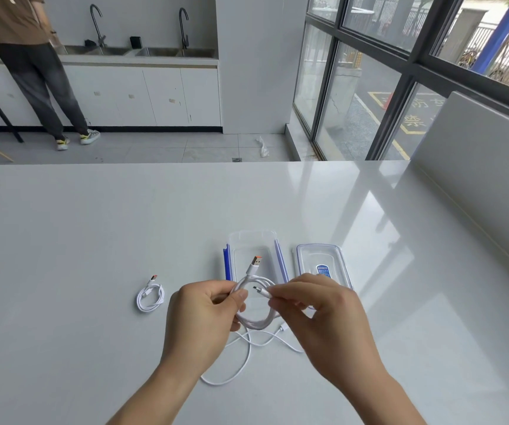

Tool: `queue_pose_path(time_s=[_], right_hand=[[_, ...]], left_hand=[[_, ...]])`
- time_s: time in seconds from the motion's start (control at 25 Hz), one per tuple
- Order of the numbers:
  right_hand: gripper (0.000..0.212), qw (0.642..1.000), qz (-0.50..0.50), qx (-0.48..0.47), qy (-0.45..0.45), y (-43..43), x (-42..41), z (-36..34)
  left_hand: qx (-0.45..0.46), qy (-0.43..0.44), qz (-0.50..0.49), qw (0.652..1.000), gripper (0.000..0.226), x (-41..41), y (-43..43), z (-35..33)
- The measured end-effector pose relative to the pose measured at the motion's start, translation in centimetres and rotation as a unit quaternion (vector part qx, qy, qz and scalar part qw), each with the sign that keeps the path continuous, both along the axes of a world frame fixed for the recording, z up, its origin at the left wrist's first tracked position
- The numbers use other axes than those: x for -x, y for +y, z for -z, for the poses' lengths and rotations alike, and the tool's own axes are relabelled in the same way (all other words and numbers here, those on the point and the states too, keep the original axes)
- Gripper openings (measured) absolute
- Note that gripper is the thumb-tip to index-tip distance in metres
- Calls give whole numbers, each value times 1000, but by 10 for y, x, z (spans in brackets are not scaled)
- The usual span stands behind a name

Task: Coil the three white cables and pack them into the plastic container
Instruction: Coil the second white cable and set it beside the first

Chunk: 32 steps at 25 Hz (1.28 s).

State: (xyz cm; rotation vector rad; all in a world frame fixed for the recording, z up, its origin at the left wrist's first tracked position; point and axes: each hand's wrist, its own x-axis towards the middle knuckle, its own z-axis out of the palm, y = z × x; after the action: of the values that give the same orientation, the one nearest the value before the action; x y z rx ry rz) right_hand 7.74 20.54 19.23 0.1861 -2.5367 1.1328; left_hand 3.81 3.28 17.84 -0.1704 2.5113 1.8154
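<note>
My left hand grips a coiled white cable above the table, its orange-tipped USB plug sticking up. My right hand pinches the small plug at that cable's other end beside the coil. A second white cable lies coiled on the table to the left. A third white cable lies loose and uncoiled on the table under my hands. Just beyond my hands stands the clear plastic container with blue clips, and nothing shows inside it. Its lid lies flat to the right.
The white table runs to a far edge, with a raised white panel along its right side. Beyond the table a person stands at a sink counter. Large windows fill the right.
</note>
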Motion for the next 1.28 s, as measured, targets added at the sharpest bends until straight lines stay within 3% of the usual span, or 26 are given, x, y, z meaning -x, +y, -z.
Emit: queue_pose_path(time_s=[0.16, 0.28, 0.44, 0.48, 0.56, 0.68, 0.76, 0.8, 0.84, 0.88, 0.96, 1.0, 1.04, 1.12, 1.16, 1.28], right_hand=[[8, 991, 60, -49, -113, -5, 5, 1], [16, 987, 95, -40, -127, -6, 9, -2], [19, 977, 59, -39, -199, -11, 16, 3], [19, 973, 35, -6, -228, -12, 17, 4], [18, 946, 2, 173, -275, -12, 16, 4], [15, 837, -7, 437, -328, -5, 16, 6], [14, 778, -13, 528, -341, -1, 16, 10], [13, 766, -13, 549, -333, -1, 15, 11], [12, 772, -7, 553, -314, -4, 14, 11], [10, 806, 8, 520, -282, -7, 13, 11], [9, 918, 43, 344, -194, -12, 9, 13], [14, 957, 59, 235, -158, -14, 9, 18], [18, 975, 71, 151, -146, -16, 10, 21], [20, 973, 69, 128, -178, -20, 12, 22], [19, 955, 52, 202, -211, -21, 13, 22], [15, 832, 3, 452, -321, -19, 13, 21]], left_hand=[[-6, 14, -4, 1000, 15, -4, 3, 2], [-17, 37, 2, 999, 13, -12, 7, 3], [-11, 57, 36, 998, 14, -18, 11, 1], [-26, 46, 43, 998, 15, -17, 10, 1], [-56, 21, 51, 997, 17, -14, 7, 2], [-81, 3, 38, 996, 15, -13, 2, 3], [-78, 7, 36, 996, 15, -12, 0, 3], [-72, 11, 38, 997, 15, -13, 0, 3], [-67, 15, 39, 997, 14, -13, 0, 2], [-65, 19, 40, 997, 14, -14, 1, 1], [-51, 29, 52, 997, 13, -18, 3, 2], [-41, 35, 62, 997, 12, -21, 4, 2], [-35, 38, 69, 996, 12, -24, 6, 3], [-38, 30, 75, 996, 13, -27, 9, 4], [-43, 21, 76, 996, 14, -28, 10, 5], [-65, -9, 71, 995, 14, -25, 7, 9]])
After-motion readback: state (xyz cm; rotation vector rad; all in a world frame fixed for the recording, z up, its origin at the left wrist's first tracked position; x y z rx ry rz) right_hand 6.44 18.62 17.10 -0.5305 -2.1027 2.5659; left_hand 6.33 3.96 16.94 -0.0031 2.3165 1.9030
